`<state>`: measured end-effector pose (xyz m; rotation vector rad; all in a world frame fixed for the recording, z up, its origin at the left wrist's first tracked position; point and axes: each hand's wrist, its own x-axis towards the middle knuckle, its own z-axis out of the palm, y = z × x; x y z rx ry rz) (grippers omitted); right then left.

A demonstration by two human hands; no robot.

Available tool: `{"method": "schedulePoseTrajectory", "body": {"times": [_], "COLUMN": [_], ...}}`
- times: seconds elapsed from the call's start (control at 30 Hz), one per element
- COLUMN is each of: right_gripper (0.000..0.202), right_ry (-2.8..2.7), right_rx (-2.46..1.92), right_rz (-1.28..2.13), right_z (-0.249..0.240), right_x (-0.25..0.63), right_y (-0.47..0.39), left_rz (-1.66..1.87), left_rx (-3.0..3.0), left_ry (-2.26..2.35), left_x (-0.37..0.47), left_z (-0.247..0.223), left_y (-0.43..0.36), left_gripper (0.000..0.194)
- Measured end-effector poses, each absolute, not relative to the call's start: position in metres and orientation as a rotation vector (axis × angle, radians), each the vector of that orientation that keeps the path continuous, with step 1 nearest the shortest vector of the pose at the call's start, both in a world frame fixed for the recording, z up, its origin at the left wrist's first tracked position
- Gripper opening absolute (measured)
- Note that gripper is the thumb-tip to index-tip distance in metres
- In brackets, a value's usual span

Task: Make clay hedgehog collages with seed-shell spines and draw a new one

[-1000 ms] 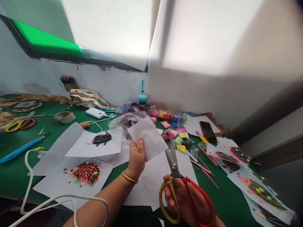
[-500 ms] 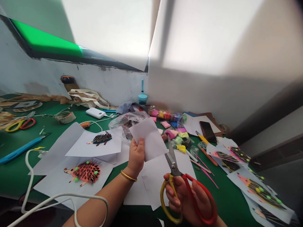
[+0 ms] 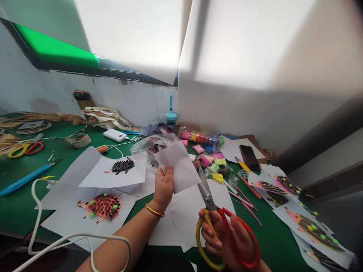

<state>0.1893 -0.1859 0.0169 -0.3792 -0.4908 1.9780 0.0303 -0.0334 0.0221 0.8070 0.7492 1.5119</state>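
My left hand [image 3: 164, 189] pinches a small white sheet of paper [image 3: 181, 166], thumb on its near face, held above the table. In my right hand [image 3: 224, 238] is a pair of scissors [image 3: 209, 200] with one yellow and one red handle loop. Its blades point up and stand slightly apart, close to the lower right corner of the sheet. Beneath both hands lie white paper sheets [image 3: 195, 226]. To the left, a pink hedgehog figure [image 3: 103, 206] with dark spines and green balls lies on paper, and a darker hedgehog figure [image 3: 121, 165] is on another sheet behind it.
Packets of coloured clay [image 3: 210, 158] and a plastic bag [image 3: 150, 147] lie behind the hands. More hedgehog sheets [image 3: 314, 226] and a phone [image 3: 249, 157] are at right. A blue cutter [image 3: 28, 179], second scissors [image 3: 27, 150] and a white cable [image 3: 34, 211] occupy the left.
The scissors' yellow loop has swung toward the red one, and the blades have drawn closer together. My left hand and the paper stay nearly in place.
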Motion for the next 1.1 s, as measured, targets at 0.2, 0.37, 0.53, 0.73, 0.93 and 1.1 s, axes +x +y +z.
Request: {"method": "schedulePoseTrajectory", "body": {"times": [0.2, 0.37, 0.53, 0.73, 0.93, 1.1], "right_gripper": [0.061, 0.059, 0.06, 0.065, 0.08, 0.08], "right_ry": [-0.462, -0.48, -0.514, -0.55, -0.558, -0.553], "right_rx": [-0.325, -0.291, -0.328, -0.329, -0.434, -0.473], "right_rz": [2.03, 2.059, 2.043, 2.021, 1.943, 1.914], "right_z": [0.008, -0.001, -0.005, -0.002, 0.007, 0.015], "right_x": [0.194, 0.199, 0.202, 0.198, 0.19, 0.187], "right_y": [-0.183, -0.183, -0.184, -0.185, -0.185, -0.179], "left_rz": [1.501, 1.5, 1.511, 1.484, 1.372, 1.365], "left_rx": [0.809, 0.819, 0.797, 0.788, 0.832, 0.868], "left_ry": [0.738, 0.725, 0.74, 0.736, 0.744, 0.751], "left_x": [0.028, 0.027, 0.028, 0.029, 0.035, 0.039], "left_z": [0.019, 0.019, 0.019, 0.018, 0.013, 0.012], "left_y": [-0.031, -0.031, -0.032, -0.034, -0.045, -0.051], "left_gripper": [0.04, 0.041, 0.041, 0.038, 0.035, 0.035]}}
